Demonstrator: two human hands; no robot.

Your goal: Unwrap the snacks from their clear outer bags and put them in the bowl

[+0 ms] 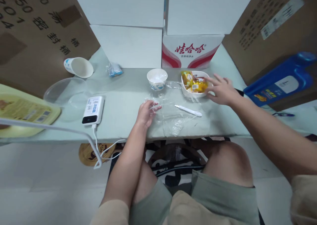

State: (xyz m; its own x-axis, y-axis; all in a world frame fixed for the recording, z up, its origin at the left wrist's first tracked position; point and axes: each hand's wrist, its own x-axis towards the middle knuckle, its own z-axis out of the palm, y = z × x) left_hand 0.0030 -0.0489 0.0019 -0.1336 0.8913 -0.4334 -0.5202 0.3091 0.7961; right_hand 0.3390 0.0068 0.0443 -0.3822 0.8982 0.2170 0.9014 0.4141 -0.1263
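Note:
My left hand [147,112] rests on the left edge of a clear plastic bag [173,117] spread on the table, its fingers curled over the film. A white plastic knife or spoon [188,110] lies on the bag. My right hand [221,89] reaches to the right side of a white dish [185,90] that holds yellow wrapped packets [195,83]; its fingers are spread and touch the dish rim and the packets. A small white patterned bowl [157,78] stands left of the dish.
A white power bank [93,109] with a cable lies at left, near a clear plastic lid [64,94] and a tipped paper cup [78,67]. White boxes and a red-printed carton [190,50] line the back. A blue jug [281,81] lies at right.

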